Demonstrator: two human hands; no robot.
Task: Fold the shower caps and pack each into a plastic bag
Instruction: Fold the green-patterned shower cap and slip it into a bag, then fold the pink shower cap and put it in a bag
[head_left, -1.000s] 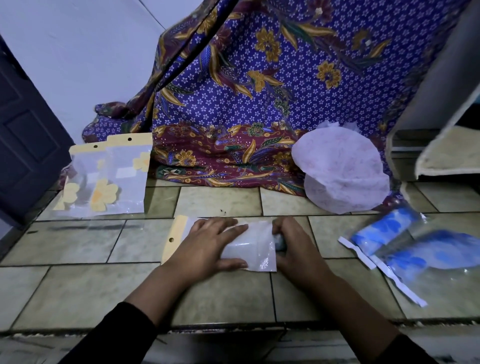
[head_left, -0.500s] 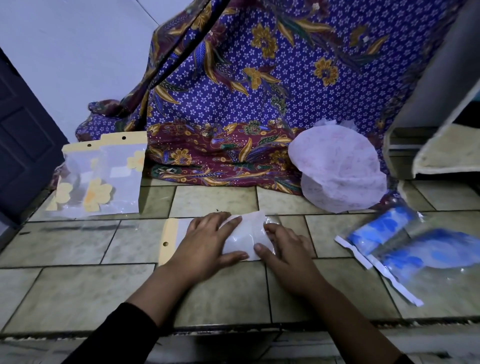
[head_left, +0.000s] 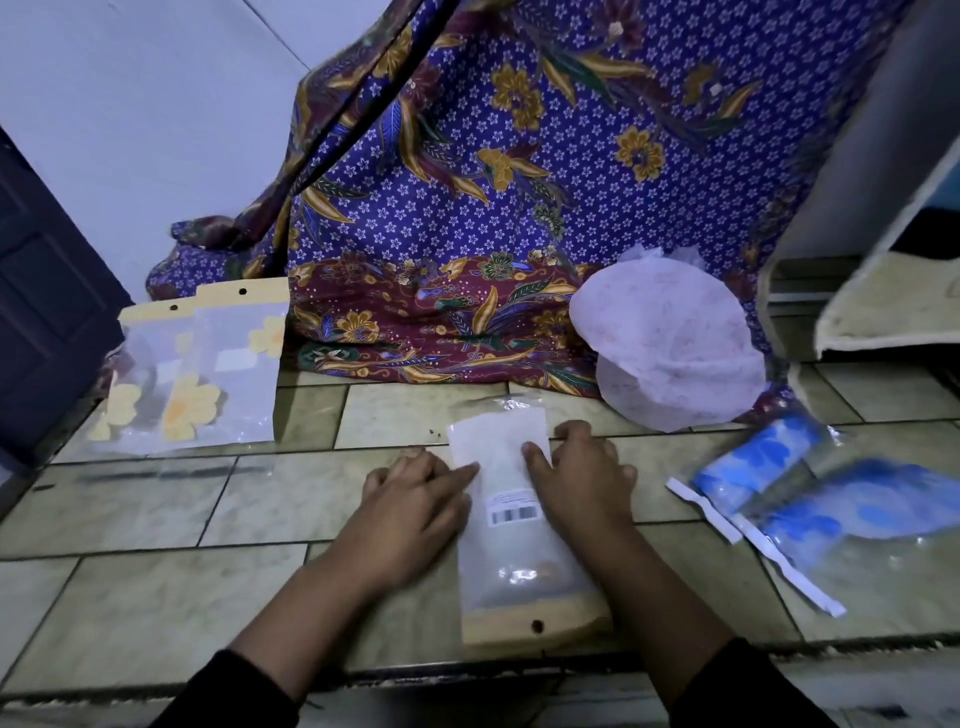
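Clear bag (head_left: 511, 530) lies lengthwise on the tiled bench (head_left: 156, 587), yellow header w/ punched hole at the near edge, barcode label mid-way. Folded white cap (head_left: 488, 441) sits inside the far end.

Left hand (head_left: 410, 514) lies flat on bench at bag's left edge, grip open, fingertips touching the cap end. Right hand (head_left: 582, 478) flat at bag's right edge, grip open too, thumb on the bag; its palm hides that edge. Neither hand closes on anything. Black sleeves cut off at bottom of view.

Far left: yellow-flower bags (head_left: 197, 374), contents hard to make out through glare. Right: blue packs (head_left: 810, 499), the nearer one blurred. Behind: loose white caps (head_left: 670, 343) against batik cloth (head_left: 493, 182). Top-right shelf cut off by frame.
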